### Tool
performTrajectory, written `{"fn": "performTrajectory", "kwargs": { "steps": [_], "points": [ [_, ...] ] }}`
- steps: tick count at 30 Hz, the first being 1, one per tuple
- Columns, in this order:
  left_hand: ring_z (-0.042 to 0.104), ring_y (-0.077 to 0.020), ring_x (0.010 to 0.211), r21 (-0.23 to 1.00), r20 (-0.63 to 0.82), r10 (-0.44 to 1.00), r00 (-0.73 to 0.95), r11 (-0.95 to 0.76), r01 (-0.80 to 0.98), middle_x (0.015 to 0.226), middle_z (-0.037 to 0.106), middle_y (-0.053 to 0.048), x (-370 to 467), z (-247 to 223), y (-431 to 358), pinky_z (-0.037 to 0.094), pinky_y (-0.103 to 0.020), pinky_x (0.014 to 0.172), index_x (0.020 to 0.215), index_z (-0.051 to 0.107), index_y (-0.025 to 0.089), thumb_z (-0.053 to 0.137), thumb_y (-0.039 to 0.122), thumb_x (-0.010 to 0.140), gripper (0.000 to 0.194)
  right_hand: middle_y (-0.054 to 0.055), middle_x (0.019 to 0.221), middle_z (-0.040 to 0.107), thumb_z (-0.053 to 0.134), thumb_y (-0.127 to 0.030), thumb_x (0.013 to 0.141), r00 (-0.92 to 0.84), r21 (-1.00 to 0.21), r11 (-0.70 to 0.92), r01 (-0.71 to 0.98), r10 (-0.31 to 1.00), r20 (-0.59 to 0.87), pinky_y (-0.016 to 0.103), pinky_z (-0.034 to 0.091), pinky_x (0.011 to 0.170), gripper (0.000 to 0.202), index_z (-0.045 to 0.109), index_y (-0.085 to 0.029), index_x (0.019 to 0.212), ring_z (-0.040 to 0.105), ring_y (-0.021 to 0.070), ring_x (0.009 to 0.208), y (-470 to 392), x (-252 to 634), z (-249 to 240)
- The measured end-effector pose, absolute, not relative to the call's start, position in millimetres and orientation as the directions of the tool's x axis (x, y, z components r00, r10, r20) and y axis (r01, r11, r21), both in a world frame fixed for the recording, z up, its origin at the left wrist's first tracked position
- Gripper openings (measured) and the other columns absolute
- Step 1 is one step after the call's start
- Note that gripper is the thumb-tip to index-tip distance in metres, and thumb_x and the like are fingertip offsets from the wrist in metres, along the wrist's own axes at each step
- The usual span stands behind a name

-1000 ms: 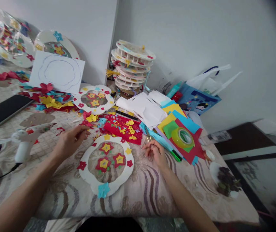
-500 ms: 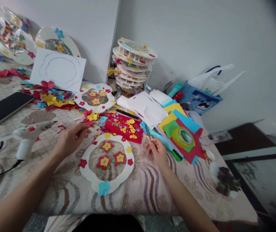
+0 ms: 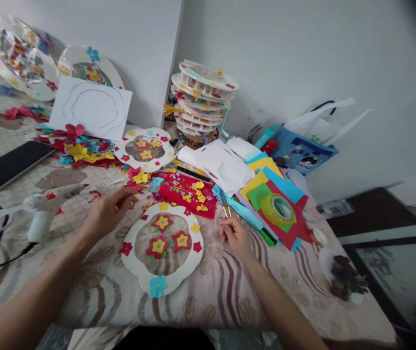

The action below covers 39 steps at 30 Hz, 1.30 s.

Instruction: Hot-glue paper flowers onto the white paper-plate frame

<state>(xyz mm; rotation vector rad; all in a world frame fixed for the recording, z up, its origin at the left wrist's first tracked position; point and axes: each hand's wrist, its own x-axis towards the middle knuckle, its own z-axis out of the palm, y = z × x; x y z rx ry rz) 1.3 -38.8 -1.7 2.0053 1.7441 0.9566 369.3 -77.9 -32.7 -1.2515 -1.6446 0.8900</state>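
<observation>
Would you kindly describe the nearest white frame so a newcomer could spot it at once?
On the cloth, look between the left hand and the right hand. The frame there holds three red-and-yellow flowers. Unlike the frame behind, it bears a large blue flower on its near side.

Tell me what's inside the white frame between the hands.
Three red-and-yellow flowers, green bits and tablecloth showing around them. Whatever lies under the flowers and white rim is covered.

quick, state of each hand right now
Left hand: partly curled; can't tell if holding anything.
Right hand: partly curled near scissors; can't tell either.
</observation>
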Motion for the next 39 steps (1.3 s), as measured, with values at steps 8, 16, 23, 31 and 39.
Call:
{"fn": "performTrajectory", "kwargs": {
  "steps": [8,16,23,31,39],
  "points": [
    [0.059,-0.0107,0.056,0.606,0.291,0.956,0.026,-0.205,0.768,0.078,0.071,-0.002,-0.4,-2.8,-37.8,0.046,-0.022,0.059,0.099,0.061,0.017,0.042,0.038,0.084,0.032,-0.003,0.057,0.055,0.044,-0.034,0.092,-0.165,-0.838,0.258,0.480,0.965,0.203,0.020,0.041,0.045,0.022,0.055,-0.020,0.080,0.051,0.0086,0.043,-80.4,369.0,-26.3],
    [0.061,-0.0122,0.062,0.626,0.266,0.963,0.033,-0.198,0.754,0.082,0.072,-0.004,1.5,-1.4,-37.5,0.047,-0.023,0.064,0.100,0.059,0.016,0.041,0.037,0.084,0.032,-0.003,0.050,0.053,0.043,-0.034,0.092,-0.149,-0.828,0.235,0.509,0.972,0.184,0.020,0.036,0.041,0.031,0.053,-0.019,0.067,0.047,0.0085,0.039,-81.4,372.3,-28.2],
    [0.060,-0.0131,0.063,0.629,0.248,0.968,0.040,-0.193,0.753,0.083,0.072,-0.004,2.3,3.1,-39.2,0.047,-0.024,0.063,0.098,0.059,0.018,0.041,0.038,0.084,0.030,-0.002,0.065,0.058,0.049,-0.030,0.089,-0.137,-0.863,0.204,0.462,0.978,0.158,0.022,0.043,0.049,0.023,0.055,-0.022,0.110,0.051,0.0101,0.045,-75.4,369.6,-30.8],
    [0.057,-0.0117,0.058,0.617,0.257,0.965,0.046,-0.200,0.761,0.081,0.071,-0.004,0.5,1.9,-39.5,0.044,-0.023,0.061,0.102,0.060,0.016,0.041,0.037,0.085,0.033,-0.003,0.062,0.057,0.045,-0.028,0.091,-0.219,-0.820,0.269,0.506,0.959,0.179,0.021,0.041,0.047,0.015,0.058,-0.021,0.088,0.052,0.0095,0.044,-76.6,370.5,-29.3],
    [0.057,-0.0117,0.057,0.606,0.264,0.963,0.044,-0.201,0.769,0.078,0.071,-0.004,-0.1,2.6,-40.1,0.043,-0.023,0.058,0.103,0.061,0.016,0.041,0.037,0.085,0.034,-0.005,0.055,0.052,0.049,-0.031,0.089,-0.215,-0.763,0.262,0.591,0.963,0.163,0.020,0.039,0.047,0.020,0.054,-0.020,0.073,0.049,0.0093,0.044,-75.4,368.2,-28.8]
  ]
}}
